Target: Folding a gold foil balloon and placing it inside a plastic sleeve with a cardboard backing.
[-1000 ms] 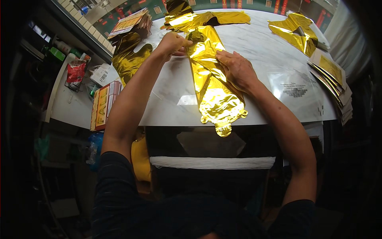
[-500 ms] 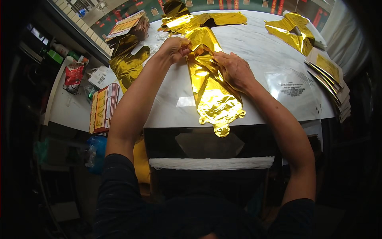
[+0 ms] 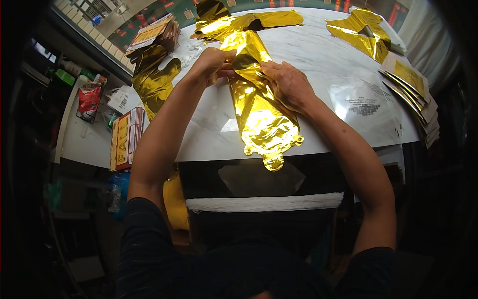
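Observation:
A flat gold foil balloon (image 3: 266,134) lies lengthwise on the white marbled table, its tabbed, rounded end hanging slightly over the near edge. My left hand (image 3: 211,66) pinches the balloon's left edge near its far part. My right hand (image 3: 290,85) is closed on the right side of the foil, fingertips gathering a fold. Between the hands the foil is creased, with a darker hollow. Just beyond lies another gold foil balloon (image 3: 229,26) with arms spread sideways. A third gold foil piece (image 3: 158,82) rests left of my left forearm.
A gold foil letter-shaped balloon (image 3: 366,31) lies at the far right. Fanned packets (image 3: 411,94) overhang the table's right edge, near a clear plastic bag (image 3: 361,102). Stacked cards stand at the far left (image 3: 154,32) and near left (image 3: 127,137). A red packet (image 3: 89,97) sits on the side shelf.
The foil between my hands has folded further, showing a larger dark hollow. Both hands keep their hold with small finger shifts. The whole view has moved slightly.

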Tool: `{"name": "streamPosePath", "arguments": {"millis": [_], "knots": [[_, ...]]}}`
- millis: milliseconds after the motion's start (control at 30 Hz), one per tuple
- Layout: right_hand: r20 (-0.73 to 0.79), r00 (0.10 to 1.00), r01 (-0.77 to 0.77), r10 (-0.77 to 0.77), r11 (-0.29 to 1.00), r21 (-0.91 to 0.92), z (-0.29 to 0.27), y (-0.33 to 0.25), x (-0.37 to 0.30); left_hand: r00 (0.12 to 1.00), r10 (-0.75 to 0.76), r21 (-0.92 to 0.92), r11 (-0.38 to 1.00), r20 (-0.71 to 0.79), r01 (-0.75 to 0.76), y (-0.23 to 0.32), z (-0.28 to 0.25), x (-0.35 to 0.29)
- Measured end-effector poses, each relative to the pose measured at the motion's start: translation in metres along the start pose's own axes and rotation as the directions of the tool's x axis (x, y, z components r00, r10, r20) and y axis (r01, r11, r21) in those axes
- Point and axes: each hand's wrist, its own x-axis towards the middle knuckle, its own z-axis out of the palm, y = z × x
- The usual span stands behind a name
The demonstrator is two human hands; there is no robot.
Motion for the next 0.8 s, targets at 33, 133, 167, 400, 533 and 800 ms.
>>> {"name": "streamPosePath", "arguments": {"millis": [33, 133, 167, 400, 533, 800], "knots": [[-0.022, 1.000, 0.016, -0.016, 1.000, -0.003, 0.002, 0.000, 0.001, 0.999, 0.029, -0.031, 0.999, 0.029, -0.029, -0.002, -0.002, -0.005], [-0.029, 1.000, 0.012, -0.012, 1.000, 0.004, 0.002, 0.000, 0.001, 1.000, 0.031, -0.117, 0.993, 0.004, -0.031, -0.005, -0.002, -0.009], [-0.013, 1.000, -0.006, 0.006, 1.000, 0.013, 0.000, -0.002, 0.002, 0.999, 0.032, -0.117, 0.993, 0.003, -0.031, -0.005, -0.003, -0.009], [0.072, 0.997, -0.038, 0.038, 0.999, -0.007, -0.009, -0.008, 0.003, 0.999, -0.039, -0.343, 0.939, -0.028, 0.027, -0.009, 0.006, 0.000], [-0.043, 0.999, 0.006, -0.005, 1.000, 0.019, -0.003, -0.007, 0.001, 0.997, 0.001, -0.310, 0.950, -0.082, -0.027, -0.006, 0.009, 0.014], [0.048, 0.999, -0.028, 0.026, 0.999, 0.037, -0.008, -0.012, 0.004, 0.992, -0.049, -0.372, 0.928, -0.119, 0.001, -0.014, 0.011, 0.049]]}}
